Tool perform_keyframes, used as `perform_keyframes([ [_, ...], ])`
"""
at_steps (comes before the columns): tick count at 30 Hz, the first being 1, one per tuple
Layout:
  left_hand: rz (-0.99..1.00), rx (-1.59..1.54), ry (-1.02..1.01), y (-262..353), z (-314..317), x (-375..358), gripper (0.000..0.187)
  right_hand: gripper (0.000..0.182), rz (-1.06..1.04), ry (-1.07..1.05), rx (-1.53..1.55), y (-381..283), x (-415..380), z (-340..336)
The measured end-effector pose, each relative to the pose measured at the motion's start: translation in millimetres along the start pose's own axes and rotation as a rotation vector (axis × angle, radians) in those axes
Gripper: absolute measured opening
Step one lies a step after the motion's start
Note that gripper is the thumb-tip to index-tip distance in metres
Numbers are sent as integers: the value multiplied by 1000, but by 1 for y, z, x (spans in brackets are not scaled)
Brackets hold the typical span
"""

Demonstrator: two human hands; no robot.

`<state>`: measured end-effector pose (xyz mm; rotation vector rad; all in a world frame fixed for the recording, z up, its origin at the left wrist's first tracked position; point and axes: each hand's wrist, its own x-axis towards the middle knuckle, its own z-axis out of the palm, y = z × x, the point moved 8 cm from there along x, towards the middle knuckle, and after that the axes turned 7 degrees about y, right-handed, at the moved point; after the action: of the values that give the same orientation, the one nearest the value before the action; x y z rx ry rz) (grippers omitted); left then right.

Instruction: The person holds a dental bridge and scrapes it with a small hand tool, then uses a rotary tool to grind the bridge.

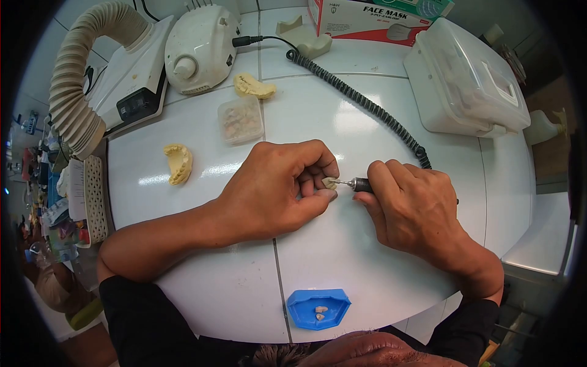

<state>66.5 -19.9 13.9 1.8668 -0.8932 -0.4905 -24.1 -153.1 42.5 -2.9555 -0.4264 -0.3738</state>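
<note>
My left hand (269, 186) pinches a small pale dental piece (329, 183), perhaps a crown, between thumb and fingers; the fingertips partly cover it. Wrapped around a dark rotary handpiece (362, 185) is my right hand (413, 205). The handpiece's thin metal bur (344, 182) points left and reaches the pale piece, though whether it touches cannot be made out. A coiled black cord (367, 101) runs from behind my right hand up to the white control unit (202, 52). Near me, a blue tray (301, 313) holds small tooth-like pieces (321, 311).
A yellow dental cast (178, 164) lies left of my left hand. Behind are another cast (254, 86) and a clear box (241, 120) of small pieces. A ribbed suction hose (76, 73) arches at left. A white lidded case (465, 79) and mask box (370, 23) stand at back right.
</note>
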Motion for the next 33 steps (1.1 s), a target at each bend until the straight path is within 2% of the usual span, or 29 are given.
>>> perform_keyframes([
  [10,-2,3,-10,0,0,0,20,35,-1,14,9,1,0,0],
  [13,0,9,-11,1,0,0,20,27,46,-37,21,3,-2,2],
  [16,-15,6,-13,1,-1,0,20,34,1,-7,6,2,-1,1],
  [25,45,-10,-15,1,-2,-1,19,34,11,-19,12,2,-1,0],
  [33,-45,-57,-37,-1,-6,-1,18,34,18,-1,35,4,-1,-2],
])
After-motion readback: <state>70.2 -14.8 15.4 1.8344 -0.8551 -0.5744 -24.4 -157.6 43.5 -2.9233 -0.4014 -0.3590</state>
